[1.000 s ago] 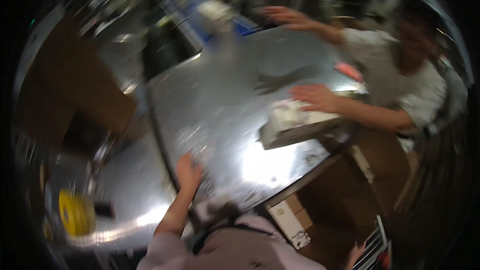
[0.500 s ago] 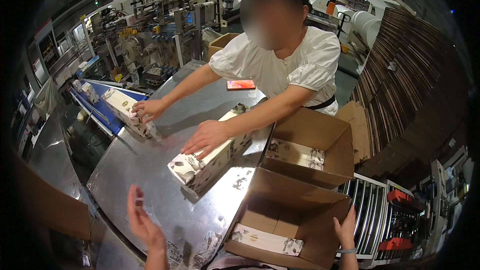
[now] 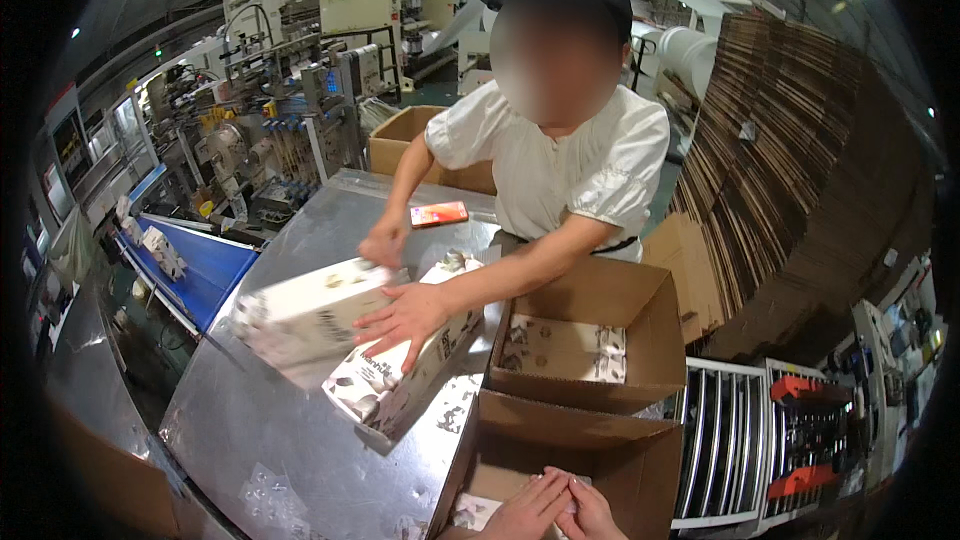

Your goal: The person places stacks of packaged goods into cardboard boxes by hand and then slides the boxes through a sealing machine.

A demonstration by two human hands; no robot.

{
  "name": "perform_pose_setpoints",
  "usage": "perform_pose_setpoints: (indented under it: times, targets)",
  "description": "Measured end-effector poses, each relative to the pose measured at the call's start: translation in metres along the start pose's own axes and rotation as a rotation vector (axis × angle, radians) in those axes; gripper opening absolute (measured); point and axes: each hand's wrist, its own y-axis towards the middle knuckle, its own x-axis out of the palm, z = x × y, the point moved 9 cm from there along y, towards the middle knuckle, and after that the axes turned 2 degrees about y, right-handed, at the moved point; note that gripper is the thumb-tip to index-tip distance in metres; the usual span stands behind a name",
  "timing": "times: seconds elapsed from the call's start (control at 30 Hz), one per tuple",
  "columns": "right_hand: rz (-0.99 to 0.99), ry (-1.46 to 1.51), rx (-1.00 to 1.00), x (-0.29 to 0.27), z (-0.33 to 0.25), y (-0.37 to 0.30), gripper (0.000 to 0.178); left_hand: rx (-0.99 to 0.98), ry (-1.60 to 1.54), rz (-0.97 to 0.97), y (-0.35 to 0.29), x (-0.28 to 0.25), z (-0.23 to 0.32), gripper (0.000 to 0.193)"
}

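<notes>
Left hand (image 3: 528, 510) and right hand (image 3: 592, 515) fingers together, flat on a white patterned pack (image 3: 480, 512) inside the near brown cardboard box (image 3: 590, 450) at the steel counter's (image 3: 290, 440) near right edge, grip unclear, second open box (image 3: 600, 340) behind holding similar packs, co-worker's hand (image 3: 405, 318) pressing a glossy rectangular pack (image 3: 400, 365) mid-counter.

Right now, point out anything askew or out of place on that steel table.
One patterned white pack lies skewed under a co-worker's hand, overhanging the table edge. A red phone-like slab sits loose further back.
</notes>
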Motion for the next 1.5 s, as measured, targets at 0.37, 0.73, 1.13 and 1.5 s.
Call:
perform_pose_setpoints:
  times: [0.37, 0.73, 1.13, 1.5]
  targets:
    - [-0.144, 0.062, 0.405, -0.001, 0.02, 0.011, 0.029, -0.187, 0.007, -0.113, -0.024, 0.029, -0.049, 0.05]
    - [-0.364, -0.864, 0.211, -0.001, 0.023, 0.02, 0.026, -0.286, 0.114, -0.39, -0.037, 0.05, -0.061, 0.042]
    - [-0.2, -0.265, 0.233, -0.02, 0.02, 0.03, 0.02, -0.393, 0.078, 0.067, -0.007, -0.001, -0.059, 0.044]
    - [0.02, -1.272, -0.045, -0.029, -0.014, 0.039, 0.015, -0.463, -0.222, -0.059, -0.019, 0.022, -0.068, 0.047]
